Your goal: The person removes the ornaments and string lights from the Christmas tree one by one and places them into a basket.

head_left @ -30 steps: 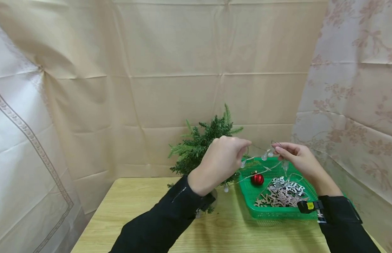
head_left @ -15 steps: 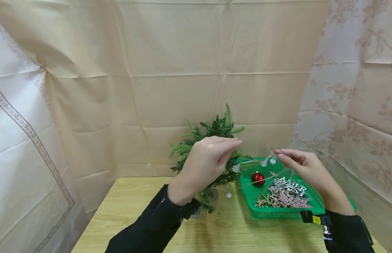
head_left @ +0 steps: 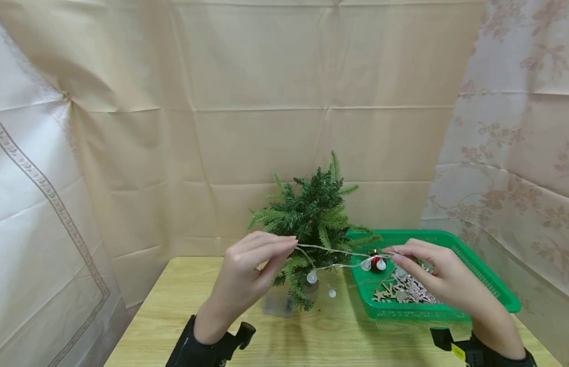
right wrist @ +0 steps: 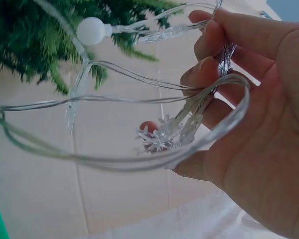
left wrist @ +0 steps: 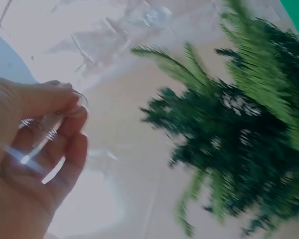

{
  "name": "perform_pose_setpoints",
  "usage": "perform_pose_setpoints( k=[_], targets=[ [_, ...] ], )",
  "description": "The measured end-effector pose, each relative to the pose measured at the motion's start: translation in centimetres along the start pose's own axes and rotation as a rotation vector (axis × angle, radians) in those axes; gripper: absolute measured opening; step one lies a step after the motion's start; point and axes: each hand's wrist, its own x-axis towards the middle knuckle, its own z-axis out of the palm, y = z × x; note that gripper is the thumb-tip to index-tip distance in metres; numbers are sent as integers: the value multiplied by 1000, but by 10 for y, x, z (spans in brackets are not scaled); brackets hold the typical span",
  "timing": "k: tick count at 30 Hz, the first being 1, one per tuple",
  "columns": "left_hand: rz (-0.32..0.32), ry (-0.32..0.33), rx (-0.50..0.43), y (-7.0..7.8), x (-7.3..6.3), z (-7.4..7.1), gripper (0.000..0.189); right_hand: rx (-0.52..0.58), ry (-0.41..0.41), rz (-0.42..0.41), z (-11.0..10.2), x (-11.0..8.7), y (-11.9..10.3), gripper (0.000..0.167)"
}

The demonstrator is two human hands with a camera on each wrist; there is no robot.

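A string of fairy lights [head_left: 332,249] with clear wire and white globe bulbs stretches between both hands in front of a small artificial Christmas tree [head_left: 312,214]. My left hand [head_left: 254,270] pinches the wire between thumb and fingertips at the tree's left front. In the left wrist view a lit bulb [left wrist: 25,159] shines inside that hand's curled fingers. Above the green basket, my right hand [head_left: 442,272] pinches the wire's other part. The right wrist view shows loops of wire, a globe bulb [right wrist: 91,31] and a snowflake-shaped light [right wrist: 162,138] by that hand's fingers.
The green basket [head_left: 491,275] at the right holds a red ball ornament [head_left: 374,253] and a pile of wooden cutouts [head_left: 404,289]. A clear block [head_left: 278,306] lies on the wooden table [head_left: 197,275] by the tree. Cloth curtains [head_left: 248,142] hang behind.
My left hand has moved left and down, away from the basket, drawing the light string across the tree's front. My right hand has come slightly lower, still holding the wire.
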Motion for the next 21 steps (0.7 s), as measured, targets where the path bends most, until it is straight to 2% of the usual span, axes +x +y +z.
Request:
perform_pose_setpoints(
  k=[3, 6, 10, 15, 18, 21],
  targets=[
    [4, 26, -40, -6, -17, -2, 15, 36, 2, -22, 9, -2, -4, 44],
    [-26, 30, -97, -14, -33, -4, 16, 76, 1, -28, 19, -5, -6, 44],
    [-96, 32, -157, -25, -53, -2, 26, 105, -22, -1, 32, -10, -5, 44],
    [-189, 43, -138, -33, -71, 0, 37, 107, -26, 14, 47, -12, -4, 40],
    [-220, 31, -165, -35, -79, -3, 37, 88, 12, -55, 54, -9, -6, 40],
    [-217, 9, -248, -38, -85, -10, 37, 82, 38, -117, 60, -6, -8, 41]
  ],
)
